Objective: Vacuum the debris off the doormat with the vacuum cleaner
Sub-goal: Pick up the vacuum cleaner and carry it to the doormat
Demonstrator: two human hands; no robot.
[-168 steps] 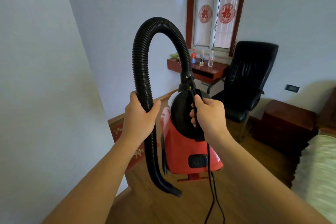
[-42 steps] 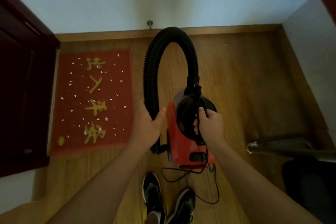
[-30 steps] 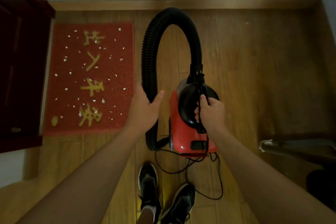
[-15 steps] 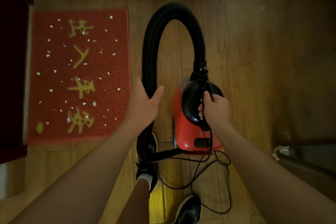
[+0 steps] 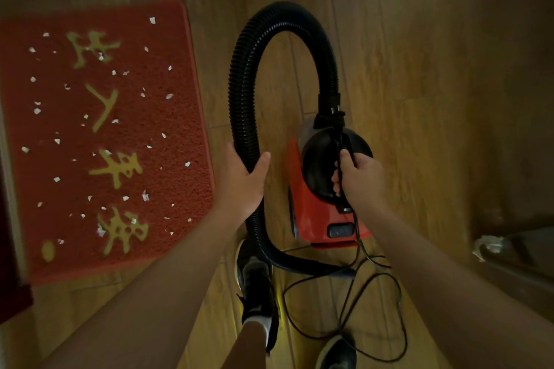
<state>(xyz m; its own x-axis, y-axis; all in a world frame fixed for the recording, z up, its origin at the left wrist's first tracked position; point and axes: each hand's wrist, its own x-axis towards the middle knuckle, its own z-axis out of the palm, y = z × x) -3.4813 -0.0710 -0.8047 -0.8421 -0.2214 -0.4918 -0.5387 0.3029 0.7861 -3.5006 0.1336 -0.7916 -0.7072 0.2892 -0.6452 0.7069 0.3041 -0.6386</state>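
Your doormat [image 5: 126,135] is a rough, looped red pile with matt yellow characters, flecked with white papery scraps [image 5: 152,20]. Your vacuum cleaner [image 5: 311,207] has a smooth, glossy red plastic body under a shiny black dome. Its hose [image 5: 239,105] is ribbed black plastic, slightly glossy. The floor [image 5: 419,84] is smooth varnished wood planks.
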